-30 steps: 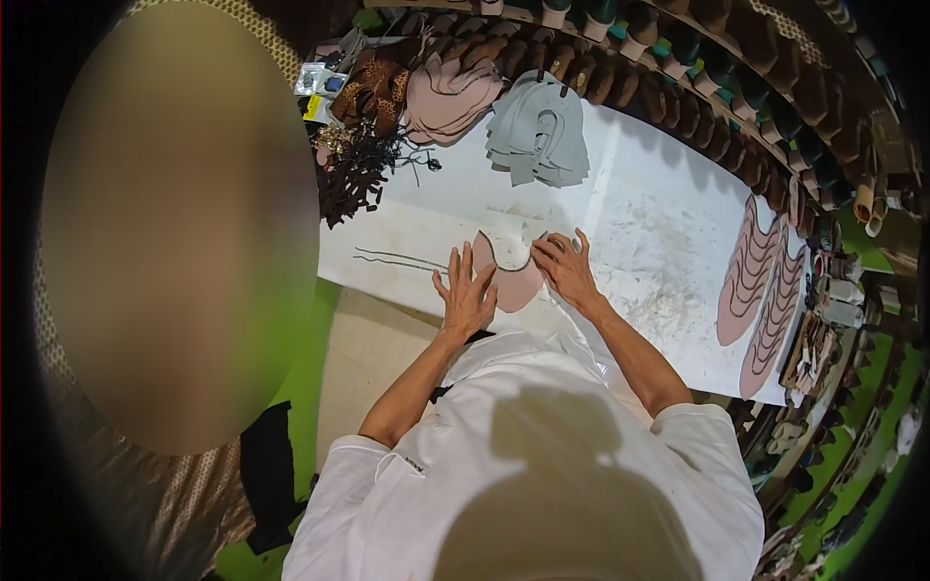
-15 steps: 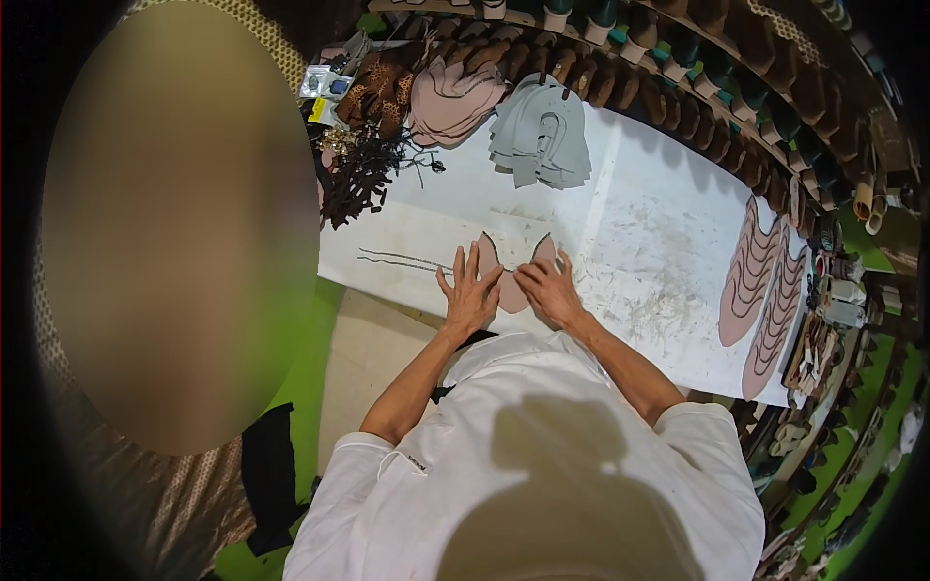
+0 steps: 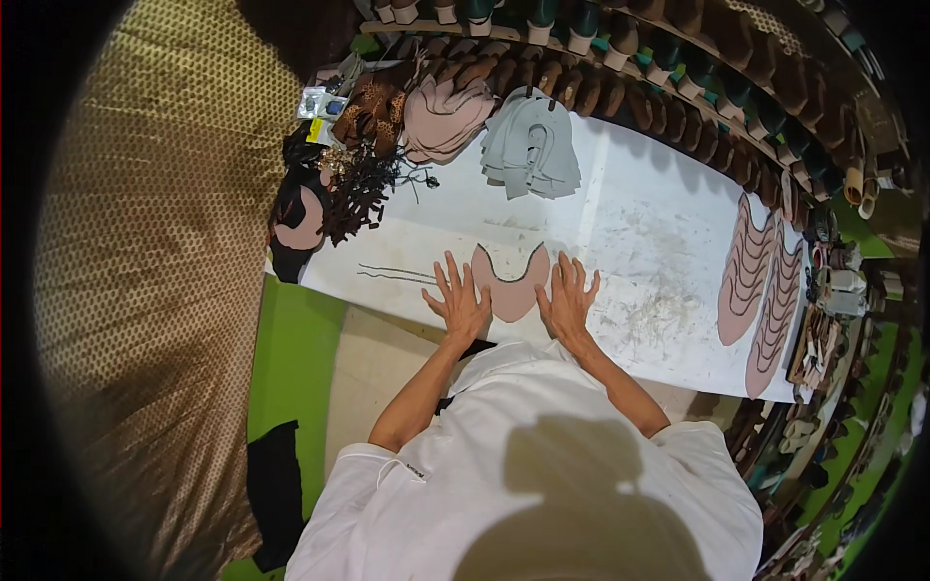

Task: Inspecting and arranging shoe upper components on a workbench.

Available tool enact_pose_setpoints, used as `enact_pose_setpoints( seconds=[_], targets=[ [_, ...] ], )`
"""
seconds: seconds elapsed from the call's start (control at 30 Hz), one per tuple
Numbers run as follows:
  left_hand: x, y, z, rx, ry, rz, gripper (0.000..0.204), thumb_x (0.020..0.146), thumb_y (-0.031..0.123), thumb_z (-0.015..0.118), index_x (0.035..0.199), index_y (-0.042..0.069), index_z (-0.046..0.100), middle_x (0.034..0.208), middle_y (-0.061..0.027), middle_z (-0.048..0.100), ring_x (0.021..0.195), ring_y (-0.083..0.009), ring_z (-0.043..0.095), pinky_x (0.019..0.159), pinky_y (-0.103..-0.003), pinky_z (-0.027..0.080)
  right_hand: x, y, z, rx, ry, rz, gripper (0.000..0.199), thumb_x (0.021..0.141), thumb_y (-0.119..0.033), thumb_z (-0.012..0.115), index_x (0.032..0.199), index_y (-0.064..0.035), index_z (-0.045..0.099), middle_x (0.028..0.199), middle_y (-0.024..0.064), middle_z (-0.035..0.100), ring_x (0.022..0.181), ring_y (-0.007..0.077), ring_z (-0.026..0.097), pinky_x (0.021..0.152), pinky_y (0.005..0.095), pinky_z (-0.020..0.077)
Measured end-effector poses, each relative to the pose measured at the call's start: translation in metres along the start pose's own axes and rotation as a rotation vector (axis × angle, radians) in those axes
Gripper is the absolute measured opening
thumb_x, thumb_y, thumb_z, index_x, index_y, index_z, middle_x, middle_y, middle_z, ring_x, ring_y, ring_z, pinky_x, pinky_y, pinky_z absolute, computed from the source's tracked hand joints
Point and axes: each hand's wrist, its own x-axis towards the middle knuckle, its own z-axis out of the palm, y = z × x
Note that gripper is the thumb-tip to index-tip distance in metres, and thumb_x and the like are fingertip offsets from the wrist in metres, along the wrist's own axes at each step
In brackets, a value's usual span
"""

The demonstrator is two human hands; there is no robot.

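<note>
Head view, left hand, right hand, pink cut-out

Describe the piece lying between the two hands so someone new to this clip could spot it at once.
Start at the white table and go to its near edge, where the left hand and right hand press flat. Between them lies a pink cut piece with two upswept points and a scooped top edge. Unlike the pink stack and grey stack at the far side, it lies alone.

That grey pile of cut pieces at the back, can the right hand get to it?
Probably yes. The right hand lies flat beside the pink piece, and only bare white table lies between it and the grey pile.
</note>
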Motion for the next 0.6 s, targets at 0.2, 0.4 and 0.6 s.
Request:
enact_pose_setpoints(
  seconds=[0.2,0.4,0.6],
  targets=[
    [0.006,0.006,0.003,-0.190,0.021,-0.202,0.041,0.090,0.037,0.069,0.125,0.017,0.074,0.175,-0.0131,0.017,0.161,-0.0398,0.008,0.112,-0.081,0.007,0.005,0.004,0.005,0.058,0.067,-0.020,0.033,0.095,-0.030,0.071,0.117,-0.0048,0.074,0.150,0.0083,0.052,0.146,0.0352,0.036,0.119,0.0695,0.0083],
    [0.020,0.005,-0.007,-0.302,0.061,-0.308,0.019,0.085,0.035,0.077,0.098,0.022,0.082,0.170,-0.0117,0.032,0.160,-0.0391,0.014,0.111,-0.081,0.009,0.019,0.006,0.004,0.248,0.062,0.147,0.017,0.092,-0.029,0.074,0.092,-0.0126,0.078,0.135,0.0037,0.062,0.143,0.0313,0.041,0.119,0.0690,0.0061],
    [0.007,0.012,-0.026,-0.500,0.111,-0.389,0.021,0.086,0.037,0.077,0.096,0.019,0.082,0.167,-0.0112,0.038,0.159,-0.0377,0.016,0.112,-0.079,0.010,0.027,0.001,-0.015,0.375,0.061,0.189,0.016,0.088,-0.030,0.075,0.090,-0.0141,0.077,0.132,0.0020,0.063,0.138,0.0253,0.047,0.120,0.0671,0.0066]
  ],
)
